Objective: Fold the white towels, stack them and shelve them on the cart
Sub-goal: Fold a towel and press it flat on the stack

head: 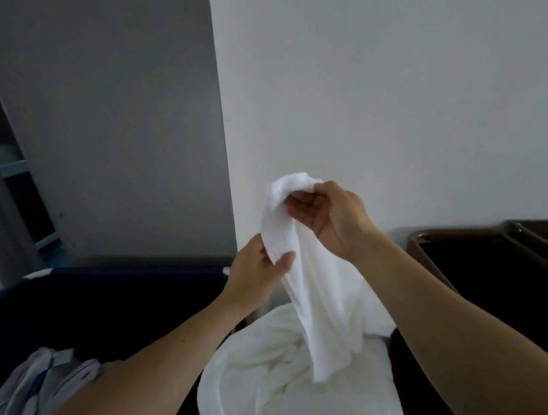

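The person held a white towel [313, 287] up in the air with both hands. The right hand [330, 218] pinched the top of it, its grip tight on the cloth. The left hand [255, 272] had its grip on the towel a bit lower, thumb on the front. The towel hung down over a pile [282, 374] of white towels. A dark blue bin [105, 280] stood on the left and a brown cart [415, 242] on the right.

Dim, flat light greys the wall [389, 96] behind my fingers [302, 203], the towel [322, 303] they pinch is brightest, the bin [91, 308] left of them sinks into shadow, and my forearms [149, 386] bulge, soft-edged, below.
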Motion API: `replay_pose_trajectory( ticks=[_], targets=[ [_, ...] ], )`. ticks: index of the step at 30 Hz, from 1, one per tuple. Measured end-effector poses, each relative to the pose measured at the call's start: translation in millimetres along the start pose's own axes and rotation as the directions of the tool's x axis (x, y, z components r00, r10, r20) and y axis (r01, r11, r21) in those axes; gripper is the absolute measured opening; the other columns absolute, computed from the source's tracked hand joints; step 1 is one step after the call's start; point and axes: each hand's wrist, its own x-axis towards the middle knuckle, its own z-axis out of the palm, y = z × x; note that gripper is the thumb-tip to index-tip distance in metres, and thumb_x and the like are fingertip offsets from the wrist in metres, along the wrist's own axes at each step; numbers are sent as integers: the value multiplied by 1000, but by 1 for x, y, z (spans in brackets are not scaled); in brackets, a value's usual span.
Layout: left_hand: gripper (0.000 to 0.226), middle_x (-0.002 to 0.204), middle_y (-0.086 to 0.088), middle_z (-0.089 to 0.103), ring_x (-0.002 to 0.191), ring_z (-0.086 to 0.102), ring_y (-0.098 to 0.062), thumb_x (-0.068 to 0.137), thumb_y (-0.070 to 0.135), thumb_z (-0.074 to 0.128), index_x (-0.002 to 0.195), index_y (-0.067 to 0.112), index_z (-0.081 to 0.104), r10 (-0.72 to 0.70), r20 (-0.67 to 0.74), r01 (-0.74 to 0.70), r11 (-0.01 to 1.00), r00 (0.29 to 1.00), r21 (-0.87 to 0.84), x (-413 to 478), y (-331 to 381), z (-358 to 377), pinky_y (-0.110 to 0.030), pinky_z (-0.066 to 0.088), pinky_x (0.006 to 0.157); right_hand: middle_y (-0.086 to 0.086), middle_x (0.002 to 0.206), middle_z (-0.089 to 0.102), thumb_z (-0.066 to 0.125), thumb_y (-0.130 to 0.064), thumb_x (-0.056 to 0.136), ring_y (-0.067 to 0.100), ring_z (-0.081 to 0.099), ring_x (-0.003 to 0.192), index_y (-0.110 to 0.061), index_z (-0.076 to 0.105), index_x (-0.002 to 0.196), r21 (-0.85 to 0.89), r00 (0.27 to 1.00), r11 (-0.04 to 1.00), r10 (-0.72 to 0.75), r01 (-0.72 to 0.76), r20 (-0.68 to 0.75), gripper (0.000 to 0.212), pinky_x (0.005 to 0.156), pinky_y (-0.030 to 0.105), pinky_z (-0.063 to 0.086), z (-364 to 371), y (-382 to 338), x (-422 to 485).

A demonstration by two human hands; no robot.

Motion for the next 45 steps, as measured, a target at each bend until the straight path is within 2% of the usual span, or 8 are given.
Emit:
replay_pose_trajectory(
  ticks=[6, 12, 16, 23, 31, 37, 40, 45],
  targets=[
    [33, 59, -6, 49, 51, 44, -17, 106, 27, 42, 94, 1, 59, -134, -42, 120, 964, 990, -238, 25, 17, -27, -35, 40, 51, 3, 64, 65, 58, -13, 86, 24, 59, 65, -10, 60, 69, -850, 983, 521, -104, -74, -149, 16, 62, 34, 46, -27, 20, -1],
    [38, 92, -8, 65, 83, 66, -21, 105, 36, 40, 102, 7, 64, -110, -83, 99, 987, 990, -124, 35, 26, -28, -31, 60, 69, -8, 119, 60, 60, -23, 75, 7, 58, 108, -19, 53, 128, -829, 963, 492, -112, 266, 243, 54, 88, 20, 49, -34, 37, -31],
    [47, 97, -14, 65, 87, 67, -27, 105, 42, 37, 104, 2, 62, -15, -43, 16, 1000, 999, 12, 36, 29, -28, -45, 61, 73, -15, 89, 59, 68, -33, 88, 4, 53, 83, -23, 65, 98, -906, 904, 197, -294, 374, 310, 15, 73, 19, 43, -28, 48, -32],
    [32, 86, -3, 63, 80, 63, -22, 103, 38, 46, 98, 8, 55, -26, 98, -3, 960, 995, 282, 21, -24, -16, -40, 54, 75, -17, 47, 37, 58, -16, 99, 1, 33, 46, -20, 52, 63, -660, 885, 658, -466, 361, 20, 36, 46, 13, 29, 13, 5, -24],
    [57, 101, -26, 68, 95, 66, -44, 89, 55, 61, 99, 0, 69, -344, 72, 351, 918, 936, -185, 5, -57, -21, -62, 53, 84, -13, 66, 50, 54, -32, 101, -4, 44, 55, -14, 63, 92, -606, 691, 649, -690, 460, -216, 21, 57, 14, 39, -6, -41, -19],
    [42, 73, -4, 59, 65, 51, -15, 98, 39, 58, 82, 0, 63, 50, 28, -52, 992, 998, 113, 44, 37, -41, -29, 40, 64, -9, 133, 57, 66, -21, 94, 1, 59, 106, -28, 70, 84, -830, 983, 526, -92, 183, 158, 13, 92, 24, 45, -32, -7, -15],
    [28, 85, 5, 65, 75, 58, -5, 91, 43, 61, 79, 19, 68, 118, 185, -160, 960, 976, 230, 45, 48, -36, -22, 44, 71, -1, 95, 64, 60, -22, 98, 11, 58, 84, -15, 68, 85, -797, 956, 598, 181, 80, 232, 17, 79, 30, 47, -23, 10, -24],
    [29, 88, -3, 74, 78, 71, -15, 88, 39, 72, 95, 11, 69, -113, 247, 133, 989, 962, -64, 23, 7, -33, -30, 58, 72, -7, 58, 37, 57, -18, 100, 7, 34, 54, -19, 43, 65, -758, 952, 594, -284, 270, 116, 37, 49, 26, 29, -14, -9, -15]
  ],
)
